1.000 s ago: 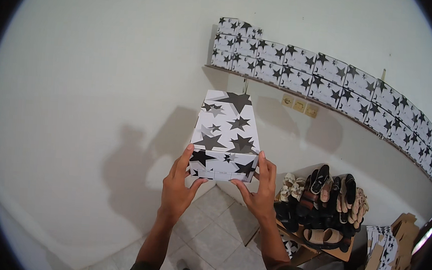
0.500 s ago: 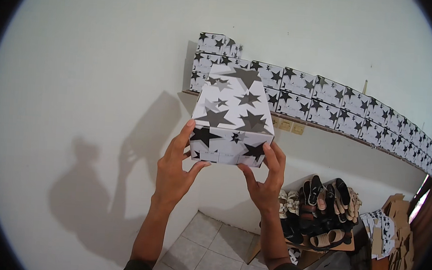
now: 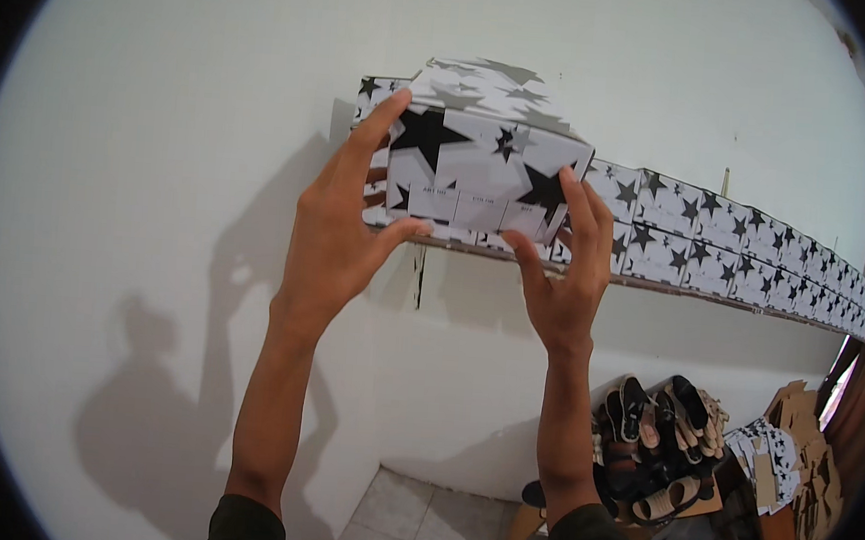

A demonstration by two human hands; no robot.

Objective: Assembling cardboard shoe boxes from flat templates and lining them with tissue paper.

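Between both hands I hold up a white shoebox (image 3: 490, 169) printed with black and grey stars. My left hand (image 3: 342, 198) grips its left side, thumb at the bottom edge and fingers up the side. On the opposite side, my right hand (image 3: 569, 250) grips it the same way. The shoebox is raised in front of the left end of a wall shelf (image 3: 642, 282) and hides part of the boxes there. Matching star-printed boxes (image 3: 668, 201) stand stacked in a long row on that shelf.
Below the shelf, at the lower right, shoes and sandals (image 3: 657, 436) are heaped on a small wooden table (image 3: 524, 532). Flattened cardboard (image 3: 806, 447) is piled beside it. A plain pale wall (image 3: 183, 102) stands at the left, above grey floor tiles (image 3: 415, 515).
Both hands have lifted the shoebox upward and toward the shelf's left end. Its front now faces me more squarely, and the view has shifted slightly.
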